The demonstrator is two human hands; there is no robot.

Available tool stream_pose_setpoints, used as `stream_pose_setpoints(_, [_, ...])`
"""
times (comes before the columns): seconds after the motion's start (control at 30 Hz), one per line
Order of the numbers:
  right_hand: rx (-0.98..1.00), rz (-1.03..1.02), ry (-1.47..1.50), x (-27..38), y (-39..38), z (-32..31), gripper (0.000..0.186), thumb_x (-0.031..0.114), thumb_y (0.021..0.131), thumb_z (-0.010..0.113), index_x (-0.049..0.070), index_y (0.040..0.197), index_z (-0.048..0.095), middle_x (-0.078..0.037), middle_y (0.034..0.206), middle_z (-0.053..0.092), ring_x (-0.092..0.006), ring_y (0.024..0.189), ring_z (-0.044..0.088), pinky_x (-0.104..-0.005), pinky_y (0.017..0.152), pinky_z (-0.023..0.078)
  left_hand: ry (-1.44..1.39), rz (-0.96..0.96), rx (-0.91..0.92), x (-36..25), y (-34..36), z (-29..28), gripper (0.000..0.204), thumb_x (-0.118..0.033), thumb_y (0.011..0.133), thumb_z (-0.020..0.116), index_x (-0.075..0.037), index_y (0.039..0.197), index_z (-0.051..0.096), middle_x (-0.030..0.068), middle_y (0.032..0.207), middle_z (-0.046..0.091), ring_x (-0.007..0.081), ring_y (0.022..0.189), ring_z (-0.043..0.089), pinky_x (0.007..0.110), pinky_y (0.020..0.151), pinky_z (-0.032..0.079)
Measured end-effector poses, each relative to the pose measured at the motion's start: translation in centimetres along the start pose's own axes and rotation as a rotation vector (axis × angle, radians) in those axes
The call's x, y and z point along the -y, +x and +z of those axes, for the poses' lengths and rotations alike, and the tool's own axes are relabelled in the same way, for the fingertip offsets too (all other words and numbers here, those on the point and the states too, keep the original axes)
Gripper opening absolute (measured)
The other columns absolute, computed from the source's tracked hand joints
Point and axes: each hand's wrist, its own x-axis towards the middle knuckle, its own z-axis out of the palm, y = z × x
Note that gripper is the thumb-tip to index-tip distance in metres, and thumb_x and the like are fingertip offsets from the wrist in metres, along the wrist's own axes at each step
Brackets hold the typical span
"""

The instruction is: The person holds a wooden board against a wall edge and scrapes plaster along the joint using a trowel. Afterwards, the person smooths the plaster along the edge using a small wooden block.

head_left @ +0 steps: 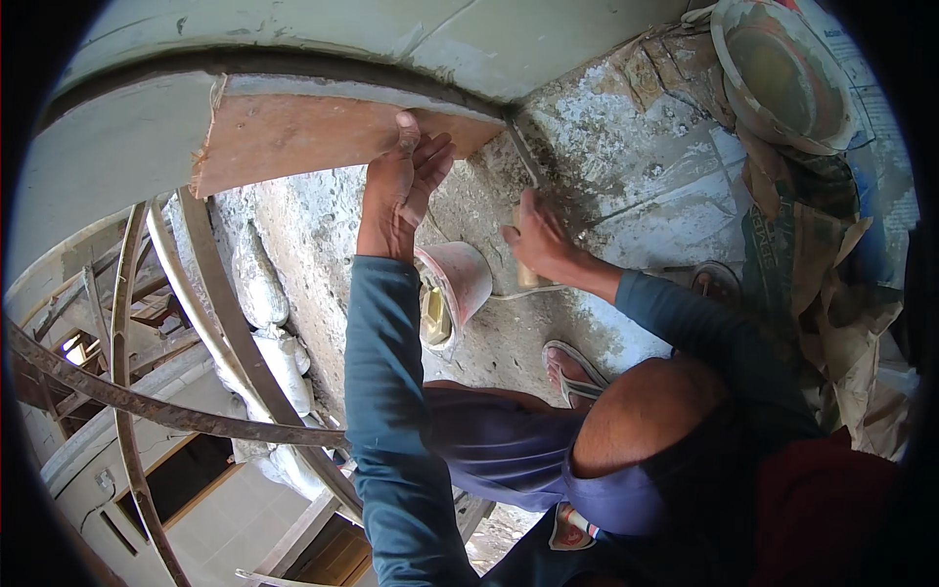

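My left hand (pixel 406 186) is raised palm up, with its thumb against the face of a thin reddish-brown board (pixel 303 137) and its fingers loosely apart by the lower edge. The board lies along the edge of a grey ledge, below a dark band of wet-looking mortar (pixel 293 65). In my right hand (pixel 543 240) is a trowel (pixel 526 157) with a wooden handle; its narrow metal part points to the inner corner, at the board's right end. Between my forearms a pinkish-white bucket (pixel 465 279) leans, with a yellowish block-like thing (pixel 433 315) inside.
A large mortar-stained bucket (pixel 782 78) stands at the upper right, beside crumpled paper sacks (pixel 807 254). Curved-looking poles (pixel 196 284) cross at left, next to filled white sacks (pixel 259 279). My sandalled foot (pixel 572 372) rests on the rough, splattered floor (pixel 626 147).
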Motion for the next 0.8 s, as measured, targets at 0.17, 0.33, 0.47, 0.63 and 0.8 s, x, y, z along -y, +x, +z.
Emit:
stream_pose_setpoints(0.17, [-0.026,-0.076,0.016,-0.9,-1.4,2.0,0.056,0.010,0.085,0.066,-0.015,0.124,0.035,-0.038,0.107,0.052,-0.0491,0.094,0.060,-0.0512,0.078,0.050,-0.021,-0.018,0.011,0.4,0.4,0.2,0.084,-0.047,0.090,0.067,0.018,0.133,0.034,0.0317,0.125,0.056,0.0372,0.114,0.060,0.041,0.093,0.054])
stream_pose_setpoints(0.33, [-0.080,0.007,0.349,-2.6,-5.3,-3.8,0.023,0.008,0.089,0.059,0.001,0.105,0.043,-0.020,0.091,0.057,-0.0269,0.079,0.061,-0.0418,0.068,0.051,-0.036,-0.014,0.015,0.6,0.4,-0.1,0.083,-0.047,0.091,0.066,0.017,0.133,0.034,0.0320,0.125,0.055,0.0375,0.114,0.060,0.042,0.094,0.053])
stream_pose_setpoints(0.47, [0.090,0.307,0.848,-4.2,-4.2,-9.6,0.028,0.014,0.093,0.063,0.002,0.111,0.047,-0.011,0.090,0.060,-0.0161,0.069,0.060,-0.0320,0.050,0.051,-0.023,0.022,-0.001,0.3,0.3,0.0,0.088,-0.050,0.087,0.070,0.020,0.130,0.037,0.0319,0.120,0.058,0.0359,0.107,0.063,0.039,0.088,0.056])
stream_pose_setpoints(0.63, [0.420,0.473,1.318,-8.4,0.3,-11.5,0.032,0.030,0.100,0.051,0.004,0.119,0.053,-0.006,0.092,0.057,-0.0116,0.065,0.056,-0.0284,0.047,0.050,-0.012,0.014,0.006,0.4,0.3,0.0,0.090,-0.050,0.088,0.070,0.020,0.132,0.035,0.0320,0.120,0.058,0.0361,0.106,0.063,0.039,0.087,0.057])
stream_pose_setpoints(0.8, [0.622,0.486,1.667,-10.9,3.3,-10.1,0.041,0.034,0.104,0.043,-0.002,0.124,0.048,-0.005,0.091,0.055,-0.0078,0.063,0.053,-0.0218,0.043,0.048,-0.005,-0.020,-0.011,0.4,0.2,0.2,0.082,-0.047,0.091,0.066,0.017,0.132,0.036,0.0313,0.124,0.056,0.0373,0.113,0.061,0.042,0.093,0.054])
